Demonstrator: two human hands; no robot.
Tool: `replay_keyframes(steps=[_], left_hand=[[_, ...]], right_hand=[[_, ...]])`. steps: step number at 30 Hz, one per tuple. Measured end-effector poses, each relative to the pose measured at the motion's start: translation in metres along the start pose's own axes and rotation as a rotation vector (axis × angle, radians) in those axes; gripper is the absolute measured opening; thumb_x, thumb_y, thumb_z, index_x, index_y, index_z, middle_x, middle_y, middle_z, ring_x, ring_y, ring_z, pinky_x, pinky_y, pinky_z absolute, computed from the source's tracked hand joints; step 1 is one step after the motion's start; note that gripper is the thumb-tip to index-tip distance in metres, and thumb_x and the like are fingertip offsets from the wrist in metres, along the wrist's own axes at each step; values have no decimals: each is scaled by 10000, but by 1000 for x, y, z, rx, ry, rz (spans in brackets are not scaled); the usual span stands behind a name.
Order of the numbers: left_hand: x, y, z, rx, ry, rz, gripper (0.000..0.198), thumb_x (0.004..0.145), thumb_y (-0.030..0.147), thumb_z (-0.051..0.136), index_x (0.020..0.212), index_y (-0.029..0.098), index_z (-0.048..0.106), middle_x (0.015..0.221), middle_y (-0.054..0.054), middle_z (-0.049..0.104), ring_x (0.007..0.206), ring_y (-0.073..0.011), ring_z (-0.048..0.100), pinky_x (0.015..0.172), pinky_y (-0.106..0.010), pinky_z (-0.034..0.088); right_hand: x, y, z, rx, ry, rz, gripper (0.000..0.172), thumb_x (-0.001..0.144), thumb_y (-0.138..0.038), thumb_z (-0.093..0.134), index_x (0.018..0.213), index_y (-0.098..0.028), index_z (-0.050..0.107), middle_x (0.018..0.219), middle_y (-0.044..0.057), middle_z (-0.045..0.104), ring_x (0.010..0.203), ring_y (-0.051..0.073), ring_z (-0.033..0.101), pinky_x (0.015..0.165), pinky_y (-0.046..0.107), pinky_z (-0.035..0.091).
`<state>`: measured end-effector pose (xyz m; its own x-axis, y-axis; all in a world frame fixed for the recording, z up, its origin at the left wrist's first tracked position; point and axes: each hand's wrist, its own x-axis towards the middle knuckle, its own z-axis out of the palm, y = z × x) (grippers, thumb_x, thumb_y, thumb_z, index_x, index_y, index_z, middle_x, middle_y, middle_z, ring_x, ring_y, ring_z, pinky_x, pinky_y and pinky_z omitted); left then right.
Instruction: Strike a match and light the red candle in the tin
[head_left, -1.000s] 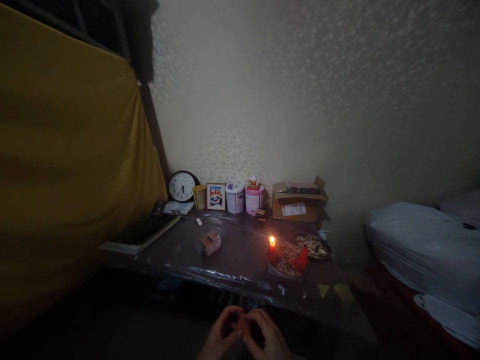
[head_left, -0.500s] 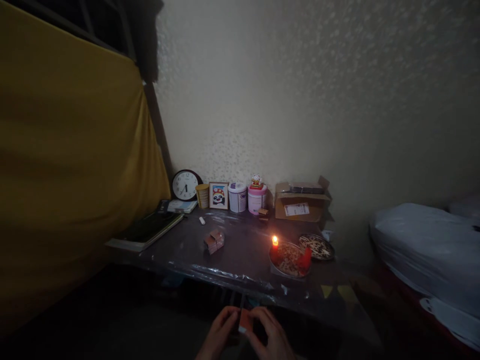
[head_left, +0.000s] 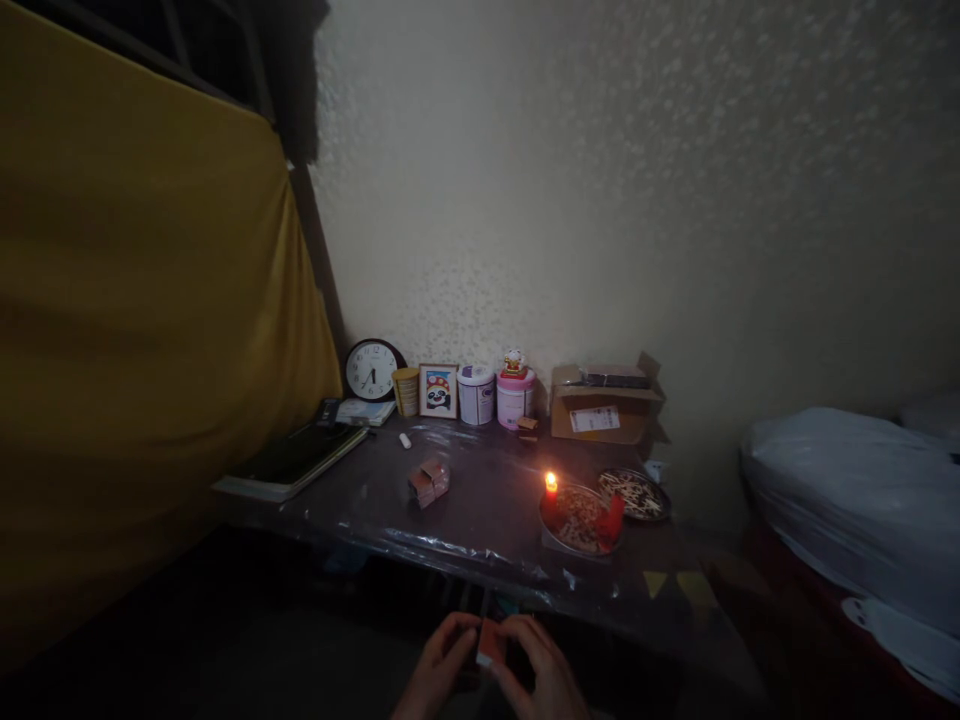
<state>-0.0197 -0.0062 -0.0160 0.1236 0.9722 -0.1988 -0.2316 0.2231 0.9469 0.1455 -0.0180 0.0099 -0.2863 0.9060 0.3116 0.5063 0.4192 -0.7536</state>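
Close to the table's front edge, my right hand (head_left: 541,668) pinches a small orange-red matchbox (head_left: 488,640) with a pale end between thumb and fingers. My left hand (head_left: 442,660) meets the box's left side, its thumb and forefinger closed against that edge. Beyond my hands stands a lit red candle (head_left: 551,490) at the left rim of a round plate (head_left: 543,528), which holds small brownish bits and a red object. Behind it, a second plate (head_left: 664,506) carries scattered matchsticks. A plastic-wrapped pack of small boxes (head_left: 429,483) lies on the table to the left.
Along the wall stand a clock (head_left: 370,370), a yellow cup (head_left: 406,392), a framed panda picture (head_left: 438,391), two lidded tubs and a cardboard box (head_left: 596,418). Books (head_left: 292,470) lie at the left beside a yellow curtain (head_left: 150,300). A plastic-covered bundle (head_left: 847,500) is at right.
Both hands keep their hold on the matchbox with hardly any movement. The objects on the table stay where they were; the view shifts only very slightly.
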Motion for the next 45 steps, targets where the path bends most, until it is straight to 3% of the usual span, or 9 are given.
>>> replay_keyframes(steps=[8,15,19,22,24,30,34,39,45], left_hand=[[-5,10,5,11,-6,-12,375,572,509,702,765,192,649,706,-7,648,647,-168,575,567,-260,438],[7,-4,0,47,37,-24,461,537,600,668,752,194,634,651,17,632,601,-150,540,553,-256,416],[10,-7,-4,158,63,81,443,624,614,587,724,187,650,611,9,639,626,-176,560,632,-287,423],[10,-8,-6,184,29,130,467,699,598,514,846,179,658,476,17,607,596,-196,573,690,-319,424],[11,-11,-7,118,6,104,502,682,593,530,928,171,643,441,22,590,575,-201,573,678,-329,426],[13,-11,-4,-86,-20,-55,495,527,453,721,946,207,629,628,1,658,583,-169,580,581,-279,403],[4,-2,4,-198,-99,-137,418,574,466,713,872,183,633,678,-27,678,608,-164,607,552,-249,382],[-5,5,8,-352,-220,-94,279,673,420,667,781,163,659,708,-19,655,637,-138,591,586,-239,384],[-2,0,5,-348,-203,-122,274,639,412,703,748,165,658,709,-25,661,619,-139,572,578,-247,377]], right_hand=[[-1,0,0,-14,-5,-5,122,783,-229,571,903,-214,591,919,33,631,882,172,611,792,235,466],[1,7,2,-13,22,-39,130,777,-208,574,906,-214,591,911,28,638,873,166,616,786,227,475],[2,8,0,-23,39,-57,147,784,-215,573,930,-212,589,931,39,642,889,174,617,803,241,478],[2,7,-3,-17,51,-74,164,793,-226,568,956,-220,584,949,40,644,899,174,618,805,234,481],[2,6,-5,-11,65,-74,158,798,-240,571,954,-224,585,949,36,646,901,172,618,804,230,481],[3,6,-9,20,109,-95,144,800,-237,571,943,-218,574,934,30,645,883,164,622,797,223,486],[3,7,-9,18,102,-116,159,791,-212,573,950,-216,573,930,34,646,886,166,623,801,232,489],[3,2,-6,22,107,-125,140,778,-199,575,917,-213,584,904,39,651,862,172,628,782,238,498],[4,1,-5,19,101,-148,139,768,-178,575,901,-215,587,893,35,652,848,168,633,770,231,500]])
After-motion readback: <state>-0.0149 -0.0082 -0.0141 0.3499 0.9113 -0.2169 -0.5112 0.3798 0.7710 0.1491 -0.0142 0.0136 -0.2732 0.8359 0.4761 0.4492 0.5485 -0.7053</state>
